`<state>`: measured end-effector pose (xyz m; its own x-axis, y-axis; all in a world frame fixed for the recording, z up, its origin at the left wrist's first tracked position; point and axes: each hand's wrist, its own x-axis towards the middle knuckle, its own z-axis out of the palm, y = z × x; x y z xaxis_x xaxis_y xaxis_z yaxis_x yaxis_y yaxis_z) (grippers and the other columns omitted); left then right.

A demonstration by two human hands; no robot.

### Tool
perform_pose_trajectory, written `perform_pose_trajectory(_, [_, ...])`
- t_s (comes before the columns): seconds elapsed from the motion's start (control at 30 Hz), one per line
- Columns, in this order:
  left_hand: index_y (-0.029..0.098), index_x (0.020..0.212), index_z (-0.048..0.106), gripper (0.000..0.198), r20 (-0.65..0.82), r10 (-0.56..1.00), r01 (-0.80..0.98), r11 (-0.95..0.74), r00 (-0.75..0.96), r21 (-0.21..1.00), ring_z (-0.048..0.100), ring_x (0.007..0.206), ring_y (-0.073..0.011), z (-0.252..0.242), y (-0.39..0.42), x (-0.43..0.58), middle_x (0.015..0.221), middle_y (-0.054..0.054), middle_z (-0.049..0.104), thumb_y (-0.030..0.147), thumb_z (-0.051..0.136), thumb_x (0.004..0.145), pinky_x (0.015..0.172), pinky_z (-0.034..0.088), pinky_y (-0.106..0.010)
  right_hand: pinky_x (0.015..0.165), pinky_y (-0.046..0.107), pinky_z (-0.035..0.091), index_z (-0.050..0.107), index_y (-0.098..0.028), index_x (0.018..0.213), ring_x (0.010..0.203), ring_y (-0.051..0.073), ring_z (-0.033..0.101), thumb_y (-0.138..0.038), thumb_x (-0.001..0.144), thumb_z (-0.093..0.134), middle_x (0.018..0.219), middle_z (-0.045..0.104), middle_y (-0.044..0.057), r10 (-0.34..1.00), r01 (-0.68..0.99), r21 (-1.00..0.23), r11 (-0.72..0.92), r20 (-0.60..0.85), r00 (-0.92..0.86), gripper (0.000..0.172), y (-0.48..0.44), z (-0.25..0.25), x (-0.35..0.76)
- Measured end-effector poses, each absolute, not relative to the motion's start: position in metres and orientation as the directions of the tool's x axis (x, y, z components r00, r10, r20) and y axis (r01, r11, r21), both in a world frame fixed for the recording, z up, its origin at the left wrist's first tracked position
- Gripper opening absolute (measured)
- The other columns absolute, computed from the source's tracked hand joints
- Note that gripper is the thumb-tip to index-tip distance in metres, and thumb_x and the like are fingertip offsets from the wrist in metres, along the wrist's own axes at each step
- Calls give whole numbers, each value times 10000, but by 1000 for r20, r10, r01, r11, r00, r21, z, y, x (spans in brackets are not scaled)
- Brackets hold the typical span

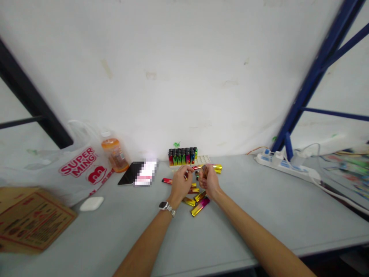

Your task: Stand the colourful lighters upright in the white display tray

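Both hands are close together over the mid part of the table point(239, 215), from what I see on my far-off feed. L hand point(180, 181) is curled w/ its tips drawn together; can't tell if a tiny bit is pinched in there. R hand point(211, 181) is wrapped round a small shiny thing point(205, 170) w/ a dark end poking up; too small for me to say if it's a whole lighter. What could go wrong? I'd guess a slip, b/c the thing is small & prob. slick, so it might pop out & drop. A bump could also push the loose shiny sticks point(200, 207) about, b/c they lie right under & beside the hands. And if a knuckle hits the standing lighters point(182, 156), some might tip, b/c they're tall & thin. As for looks, those stand upright in rows just past L hand, near the wall point(184, 77), w/ black tops & bright bodies in red, green, blue, pink etc. They seem to sit on a white tray point(205, 158) w/ little holes or bumps, can't tell which. The loose sticks are gold, red & purple, v. shiny, lying every which way.
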<state>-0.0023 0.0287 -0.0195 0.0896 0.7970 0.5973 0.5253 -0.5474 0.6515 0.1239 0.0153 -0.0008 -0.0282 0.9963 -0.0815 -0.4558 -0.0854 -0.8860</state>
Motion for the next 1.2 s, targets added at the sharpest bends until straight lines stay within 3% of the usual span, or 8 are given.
perform_pose_trajectory(0.4, [181, 839, 635, 200, 599, 796, 523, -548, 86, 653, 592, 714, -132, -19, 29, -2, 826, -15, 663, 79, 462, 829, 679, 464, -250, 371, 210, 74, 466, -199, 549, 327, 56, 149, -586, 822, 392, 376, 255, -89, 988, -461, -878, -129, -76, -132, 479, 17, -8, 125])
perform_pose_trajectory(0.57, [184, 834, 632, 200, 610, 788, 520, -554, 78, 649, 592, 715, -130, -21, 29, -2, 822, -13, 657, 77, 462, 832, 673, 465, -248, 391, 211, 258, 566, -186, 666, 376, 77, 327, -726, 777, 451, 443, 392, -66, 991, -475, -878, -56, 10, -136, 563, 21, -11, 125])
perform_pose_trajectory(0.67, [183, 836, 631, 196, 608, 789, 521, -555, 83, 649, 587, 696, -126, -22, 30, -3, 818, -12, 652, 85, 460, 840, 664, 465, -247, 454, 218, 371, 625, -180, 774, 447, 89, 416, -714, 754, 540, 522, 482, -48, 999, -445, -895, 24, 39, -25, 541, 26, -12, 126])
perform_pose_trajectory(0.8, [185, 851, 633, 194, 602, 794, 522, -552, 89, 651, 586, 691, -129, -22, 30, -3, 818, -13, 653, 104, 456, 854, 659, 464, -252, 527, 224, 421, 596, -201, 792, 529, 98, 475, -628, 730, 656, 619, 547, -37, 991, -428, -894, 132, 118, 59, 436, 30, -11, 129])
perform_pose_trajectory(0.97, [186, 844, 634, 195, 612, 787, 513, -560, 84, 650, 589, 701, -130, -21, 30, -4, 820, -12, 658, 94, 462, 845, 659, 464, -247, 610, 257, 463, 524, -233, 850, 597, 128, 565, -515, 692, 745, 674, 622, -37, 974, -369, -903, 220, 224, 32, 391, 33, -11, 137])
perform_pose_trajectory(1.07, [185, 839, 634, 187, 606, 791, 512, -555, 82, 655, 586, 698, -129, -21, 29, -3, 834, -14, 665, 95, 471, 844, 665, 463, -249, 640, 266, 469, 547, -238, 965, 666, 153, 608, -452, 713, 742, 724, 666, -19, 946, -230, -918, 322, 322, 39, 384, 36, -13, 145])
perform_pose_trajectory(1.2, [185, 851, 635, 193, 601, 794, 511, -553, 87, 657, 585, 705, -132, -22, 29, -3, 859, -21, 672, 97, 464, 847, 679, 468, -260, 600, 257, 425, 624, -237, 1080, 637, 153, 562, -394, 775, 694, 721, 663, -11, 887, 119, -885, 451, 459, 57, 350, 43, -13, 156])
